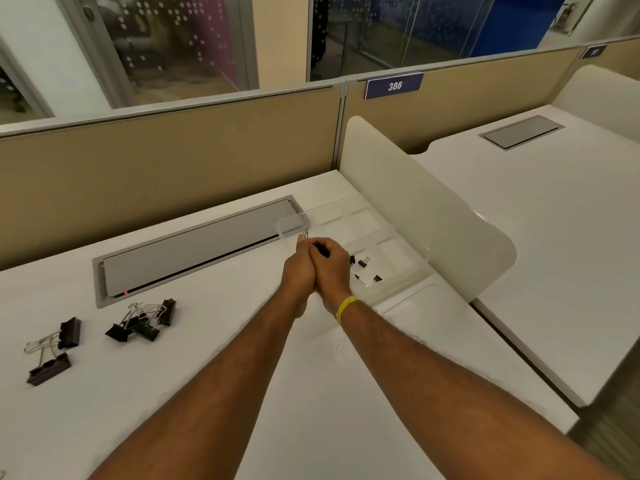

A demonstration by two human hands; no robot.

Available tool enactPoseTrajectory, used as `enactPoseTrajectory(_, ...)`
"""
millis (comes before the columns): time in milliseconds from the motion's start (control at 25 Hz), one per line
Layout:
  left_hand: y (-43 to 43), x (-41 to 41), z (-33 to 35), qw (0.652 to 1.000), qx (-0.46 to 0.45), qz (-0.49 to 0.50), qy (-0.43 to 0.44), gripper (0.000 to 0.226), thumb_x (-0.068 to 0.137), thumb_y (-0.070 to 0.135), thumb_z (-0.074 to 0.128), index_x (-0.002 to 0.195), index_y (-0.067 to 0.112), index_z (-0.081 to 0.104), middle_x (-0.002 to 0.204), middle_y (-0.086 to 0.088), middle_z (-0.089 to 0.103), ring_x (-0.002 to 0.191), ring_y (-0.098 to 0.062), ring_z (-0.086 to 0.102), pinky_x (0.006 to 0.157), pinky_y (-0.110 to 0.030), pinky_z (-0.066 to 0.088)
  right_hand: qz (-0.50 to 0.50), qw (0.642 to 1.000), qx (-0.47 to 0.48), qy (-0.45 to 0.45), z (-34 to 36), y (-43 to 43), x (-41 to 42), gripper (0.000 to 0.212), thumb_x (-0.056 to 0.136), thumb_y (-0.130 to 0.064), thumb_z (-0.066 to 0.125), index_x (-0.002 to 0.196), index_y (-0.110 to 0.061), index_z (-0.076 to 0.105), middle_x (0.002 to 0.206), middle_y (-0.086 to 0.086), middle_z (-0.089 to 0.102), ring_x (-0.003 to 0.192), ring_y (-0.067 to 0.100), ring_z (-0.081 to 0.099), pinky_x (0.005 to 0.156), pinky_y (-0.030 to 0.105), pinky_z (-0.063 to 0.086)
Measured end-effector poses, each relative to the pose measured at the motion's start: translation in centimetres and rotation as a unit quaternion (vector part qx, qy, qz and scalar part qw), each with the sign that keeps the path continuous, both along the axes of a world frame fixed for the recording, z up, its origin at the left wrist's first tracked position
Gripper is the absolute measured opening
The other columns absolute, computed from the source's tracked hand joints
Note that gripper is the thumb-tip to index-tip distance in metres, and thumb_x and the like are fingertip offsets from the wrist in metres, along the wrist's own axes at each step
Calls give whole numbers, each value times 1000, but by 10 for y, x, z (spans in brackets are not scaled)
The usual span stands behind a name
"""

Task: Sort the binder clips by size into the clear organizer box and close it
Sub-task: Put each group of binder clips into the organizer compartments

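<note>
At the far left of the smooth white surface lie two large binder clips, matte black wedge bodies with thin bright wire handles folded out. Just right of them sits a tangled cluster of medium clips, the same black bodies and looped wire arms, touching one another. Behind both groups a long grey metal cable hatch is set flush into the surface, a small red light glowing near its left end.

In the middle, both bare forearms reach forward and the hands meet. The left hand presses against the right hand, the two grips closed together around a clip whose silver wire loop pokes up above the fingertips, with a bit of black showing between the fingers. Which hand actually pinches it I cannot tell. A yellow band circles the right wrist.

Right of the hands lies the clear organizer box, open, glossy plastic with square compartments; its see-through lid stands up beyond the hands. Several small black clips rest in the near compartments. A rounded, milky white divider panel rises just beside the box.
</note>
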State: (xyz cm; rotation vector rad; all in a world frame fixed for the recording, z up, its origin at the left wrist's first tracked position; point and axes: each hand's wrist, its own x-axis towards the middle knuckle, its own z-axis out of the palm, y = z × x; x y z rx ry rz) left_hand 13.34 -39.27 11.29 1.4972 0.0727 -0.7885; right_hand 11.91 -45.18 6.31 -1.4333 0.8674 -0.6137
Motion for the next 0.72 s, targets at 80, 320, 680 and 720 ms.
enactPoseTrajectory(80, -20, 18, 0, 1000, -11, -1, 16, 39, 102, 46, 33, 91, 22, 62, 100, -2, 68, 93, -11, 61, 89, -34, 51, 14, 1000, -11, 13, 0, -20, 20, 11, 90, -18, 60, 93, -20, 70, 90, -4, 71, 88, 13, 67, 78, 31, 58)
enactPoseTrajectory(320, -55, 56, -7, 1000, -24, 4, -6, 37, 104, 40, 29, 81, 26, 55, 82, 9, 60, 92, -7, 58, 62, -12, 43, 68, 995, 65, 32, -21, -57, 73, 20, 89, -24, 52, 86, -15, 69, 89, 5, 72, 85, 20, 68, 71, 33, 57)
enactPoseTrajectory(680, -55, 84, -36, 1000, -5, -15, -15, 49, 101, 52, 29, 123, 18, 56, 123, 3, 59, 117, -15, 54, 98, -30, 44, 106, 991, 59, 56, -35, -75, 85, 32, 94, -33, 47, 106, -15, 70, 111, 5, 70, 104, 20, 64, 82, 29, 49)
enactPoseTrajectory(720, -53, 84, -35, 999, 7, -23, -21, 56, 102, 52, 26, 140, 16, 44, 132, 3, 50, 129, -17, 45, 108, -34, 34, 105, 992, 43, 50, -32, -77, 82, 33, 96, -32, 45, 108, -14, 70, 117, 4, 68, 110, 18, 61, 89, 29, 46)
